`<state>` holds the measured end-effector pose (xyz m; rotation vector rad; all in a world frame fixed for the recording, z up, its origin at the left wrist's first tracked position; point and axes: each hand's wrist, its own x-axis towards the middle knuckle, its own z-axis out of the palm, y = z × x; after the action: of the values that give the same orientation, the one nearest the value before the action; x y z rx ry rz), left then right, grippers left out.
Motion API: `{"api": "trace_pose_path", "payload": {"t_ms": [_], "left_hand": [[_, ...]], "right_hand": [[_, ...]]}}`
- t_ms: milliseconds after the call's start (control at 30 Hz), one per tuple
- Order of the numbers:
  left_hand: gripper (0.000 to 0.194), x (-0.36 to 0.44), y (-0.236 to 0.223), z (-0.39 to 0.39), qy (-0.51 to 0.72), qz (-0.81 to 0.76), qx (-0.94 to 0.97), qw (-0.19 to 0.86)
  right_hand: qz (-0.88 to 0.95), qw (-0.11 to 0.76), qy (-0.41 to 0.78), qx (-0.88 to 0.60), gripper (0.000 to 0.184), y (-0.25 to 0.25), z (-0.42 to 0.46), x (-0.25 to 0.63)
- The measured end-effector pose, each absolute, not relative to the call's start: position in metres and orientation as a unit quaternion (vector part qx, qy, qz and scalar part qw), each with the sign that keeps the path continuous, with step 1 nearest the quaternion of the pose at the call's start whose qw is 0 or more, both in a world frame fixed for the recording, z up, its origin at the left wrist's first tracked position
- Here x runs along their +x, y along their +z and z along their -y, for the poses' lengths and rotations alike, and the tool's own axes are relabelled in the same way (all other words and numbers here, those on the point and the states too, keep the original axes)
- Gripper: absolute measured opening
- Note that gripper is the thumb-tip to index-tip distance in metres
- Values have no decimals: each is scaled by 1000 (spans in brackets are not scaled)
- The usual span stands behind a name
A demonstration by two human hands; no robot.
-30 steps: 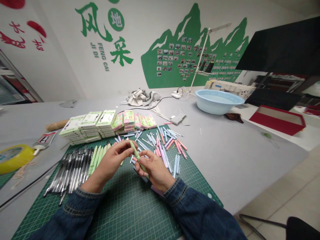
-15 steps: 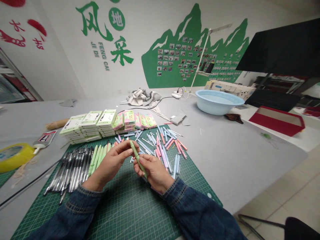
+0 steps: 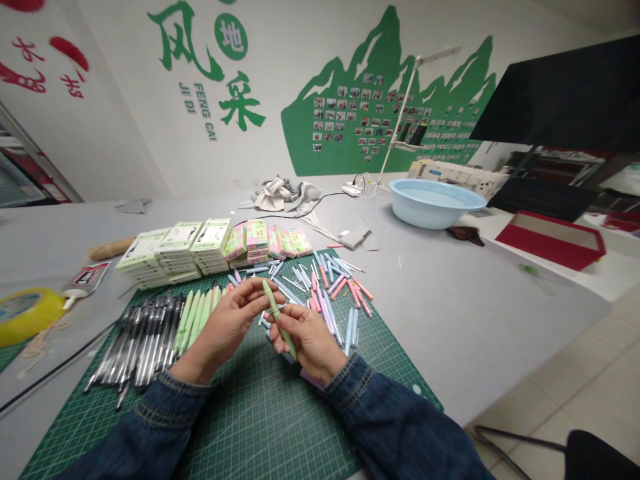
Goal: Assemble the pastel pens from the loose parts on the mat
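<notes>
Between my hands is a light green pen (image 3: pixel 275 307), tilted with its upper tip leaning left. My left hand (image 3: pixel 220 333) has its fingers and thumb closed round the pen's upper part. Lower down, the thumb and fingers of my right hand (image 3: pixel 315 341) pinch the barrel. Beside my left hand lies a row of light green pens (image 3: pixel 186 323), partly covered by that hand. Farther left are several clear pens with black grips (image 3: pixel 143 340). Blue, pink and purple pen parts (image 3: pixel 327 283) are scattered beyond my right hand. All these lie on a green cutting mat (image 3: pixel 240 427).
Stacked white-and-green boxes (image 3: pixel 180 243) and smaller pink-green boxes (image 3: pixel 257 237) stand along the mat's far edge. At left are a yellow tape roll (image 3: pixel 37 307) and a glue tube (image 3: pixel 86 280). A blue basin (image 3: pixel 435 210) stands at the far right, near a red box (image 3: pixel 550 243).
Both hands keep their hold on the green pen and have shifted very slightly to the right with it. The camera view has moved a little; everything on the table lies as before.
</notes>
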<state>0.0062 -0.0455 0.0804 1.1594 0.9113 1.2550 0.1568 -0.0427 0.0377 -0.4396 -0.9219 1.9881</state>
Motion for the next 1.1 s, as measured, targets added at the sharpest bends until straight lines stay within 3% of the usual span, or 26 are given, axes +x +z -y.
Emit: {"api": "trace_pose_path", "payload": {"t_ms": [133, 267, 367, 500, 567, 700, 867, 1100], "left_hand": [[34, 11, 85, 46, 525, -396, 496, 566], [14, 14, 81, 42, 550, -431, 506, 504], [13, 10, 78, 43, 528, -404, 485, 568], [28, 7, 82, 45, 496, -359, 464, 640], [31, 10, 84, 44, 510, -369, 467, 621], [14, 14, 82, 41, 564, -425, 477, 524], [19, 9, 76, 42, 547, -384, 464, 581], [21, 10, 69, 36, 583, -439, 448, 517]], "right_hand": [[387, 458, 777, -191, 20, 37, 43, 155], [395, 460, 767, -211, 21, 36, 44, 155], [378, 422, 806, -172, 25, 38, 44, 156], [360, 400, 831, -141, 26, 40, 44, 157], [385, 432, 800, -160, 23, 40, 43, 156], [400, 467, 763, -200, 22, 40, 43, 157], [329, 341, 873, -113, 27, 46, 46, 162], [457, 470, 706, -267, 24, 42, 45, 157]]}}
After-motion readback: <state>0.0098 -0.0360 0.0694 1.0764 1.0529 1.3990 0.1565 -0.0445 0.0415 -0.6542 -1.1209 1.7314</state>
